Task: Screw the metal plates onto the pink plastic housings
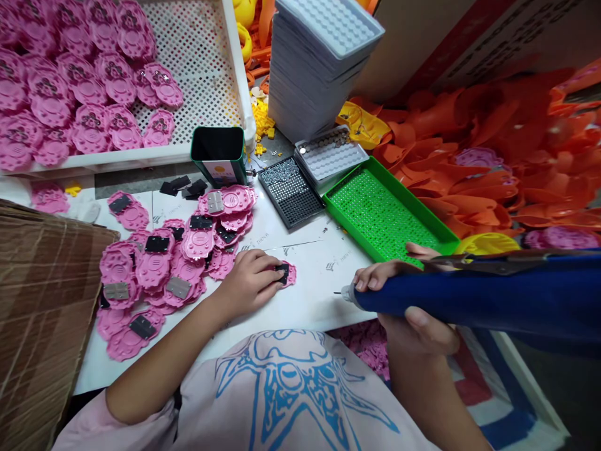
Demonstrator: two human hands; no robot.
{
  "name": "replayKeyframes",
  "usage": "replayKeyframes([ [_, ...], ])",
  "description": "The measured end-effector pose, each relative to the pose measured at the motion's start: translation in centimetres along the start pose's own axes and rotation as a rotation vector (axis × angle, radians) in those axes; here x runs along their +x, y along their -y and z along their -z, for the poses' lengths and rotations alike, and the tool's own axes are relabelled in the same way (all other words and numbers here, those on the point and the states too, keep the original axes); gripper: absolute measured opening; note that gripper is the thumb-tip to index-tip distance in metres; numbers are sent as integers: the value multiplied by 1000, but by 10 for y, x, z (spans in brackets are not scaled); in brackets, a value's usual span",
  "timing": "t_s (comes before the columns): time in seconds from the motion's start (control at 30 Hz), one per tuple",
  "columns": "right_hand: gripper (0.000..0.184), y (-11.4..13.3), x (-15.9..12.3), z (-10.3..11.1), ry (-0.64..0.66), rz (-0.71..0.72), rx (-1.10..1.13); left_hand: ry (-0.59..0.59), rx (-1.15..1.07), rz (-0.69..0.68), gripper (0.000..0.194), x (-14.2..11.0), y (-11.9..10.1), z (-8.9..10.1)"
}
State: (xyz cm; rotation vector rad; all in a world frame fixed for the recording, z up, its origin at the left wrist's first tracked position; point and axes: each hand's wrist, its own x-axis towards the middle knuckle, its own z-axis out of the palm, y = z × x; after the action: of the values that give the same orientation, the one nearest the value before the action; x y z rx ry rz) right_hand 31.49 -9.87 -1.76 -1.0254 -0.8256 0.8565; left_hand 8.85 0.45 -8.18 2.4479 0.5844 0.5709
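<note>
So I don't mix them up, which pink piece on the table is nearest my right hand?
The pink piece under your left hand, black part showing; the others lie farther left.

The left hand [251, 280] lies palm down, fingers [268, 277] together and gently bent, its bare forearm [171, 357] slanting back to the left. Well apart on its right, the right hand [425, 333] is curled in a grip, thumb [417, 315] on the near side.

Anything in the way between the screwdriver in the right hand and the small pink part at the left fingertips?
Nothing visible: only white table separates the blue screwdriver in the right hand from the pink part. The left hand partly covers its other side.
</note>
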Motion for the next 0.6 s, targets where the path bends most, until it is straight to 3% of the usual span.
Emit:
replayKeyframes([
  [0.6, 28, 0, -1, -1, -12, -16, -2, -7, 27, 5, 13, 0, -1, -3],
])
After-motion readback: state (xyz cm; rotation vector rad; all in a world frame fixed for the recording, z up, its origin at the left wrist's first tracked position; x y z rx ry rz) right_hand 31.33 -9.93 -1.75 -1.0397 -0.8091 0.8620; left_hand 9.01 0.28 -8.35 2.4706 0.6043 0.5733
